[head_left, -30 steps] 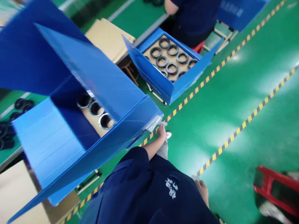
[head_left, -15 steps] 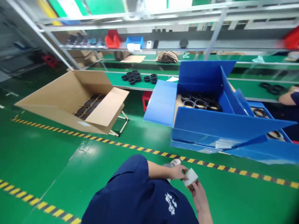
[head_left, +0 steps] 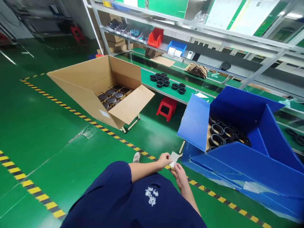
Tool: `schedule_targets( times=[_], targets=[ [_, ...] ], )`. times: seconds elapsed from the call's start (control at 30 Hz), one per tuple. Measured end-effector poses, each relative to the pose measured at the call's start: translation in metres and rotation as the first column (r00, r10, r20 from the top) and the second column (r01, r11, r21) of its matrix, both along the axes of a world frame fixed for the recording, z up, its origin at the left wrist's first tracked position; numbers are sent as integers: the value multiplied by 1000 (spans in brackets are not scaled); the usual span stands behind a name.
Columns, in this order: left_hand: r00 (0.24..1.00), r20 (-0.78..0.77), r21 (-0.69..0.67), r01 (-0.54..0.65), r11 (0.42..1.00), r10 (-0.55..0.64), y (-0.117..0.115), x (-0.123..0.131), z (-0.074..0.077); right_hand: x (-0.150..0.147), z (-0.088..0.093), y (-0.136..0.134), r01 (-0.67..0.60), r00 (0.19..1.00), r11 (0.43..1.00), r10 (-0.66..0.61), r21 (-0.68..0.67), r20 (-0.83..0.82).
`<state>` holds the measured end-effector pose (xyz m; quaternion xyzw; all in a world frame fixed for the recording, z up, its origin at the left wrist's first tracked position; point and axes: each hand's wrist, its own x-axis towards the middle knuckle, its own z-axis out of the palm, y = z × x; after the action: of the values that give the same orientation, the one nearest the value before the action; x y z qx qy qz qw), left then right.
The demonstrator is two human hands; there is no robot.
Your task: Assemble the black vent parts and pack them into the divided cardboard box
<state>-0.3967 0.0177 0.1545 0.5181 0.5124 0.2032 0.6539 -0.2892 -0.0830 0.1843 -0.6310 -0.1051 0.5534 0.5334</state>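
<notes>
Both hands meet in front of my dark blue shirt over the green floor. My left hand [head_left: 163,160] pinches the left edge of a small white card [head_left: 174,157], and my right hand [head_left: 178,174] grips it from below. Just right of the card stands an open blue plastic box [head_left: 237,164] holding several black rings [head_left: 220,134] on a cardboard sheet. My white shoe [head_left: 136,156] shows on the floor near the striped line.
An open cardboard box [head_left: 95,85] with several dark round parts sits tilted on a stand at the left. A green workbench [head_left: 166,90] behind carries black rings, with a red stool [head_left: 167,107] under it. Shelves above hold red and blue bins. Yellow-black tape [head_left: 114,136] crosses the floor.
The view swung from the blue boxes and floor toward the bench and cardboard box. My hands came together in front of me and now both hold the white card.
</notes>
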Motion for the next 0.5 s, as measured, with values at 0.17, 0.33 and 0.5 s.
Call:
schedule_targets(
  times=[0.17,0.33,0.5],
  targets=[
    [964,13,-10,-265,964,265,115,-104,-4,-93,1,159,-159,985,980,166,-122,49],
    [914,30,-116,-398,910,404,203,-193,-5,-156,-9,289,-213,971,948,233,-236,59],
    [909,3,-216,-406,888,417,254,-242,-2,-148,-18,369,-104,980,923,158,-371,119]
  ],
)
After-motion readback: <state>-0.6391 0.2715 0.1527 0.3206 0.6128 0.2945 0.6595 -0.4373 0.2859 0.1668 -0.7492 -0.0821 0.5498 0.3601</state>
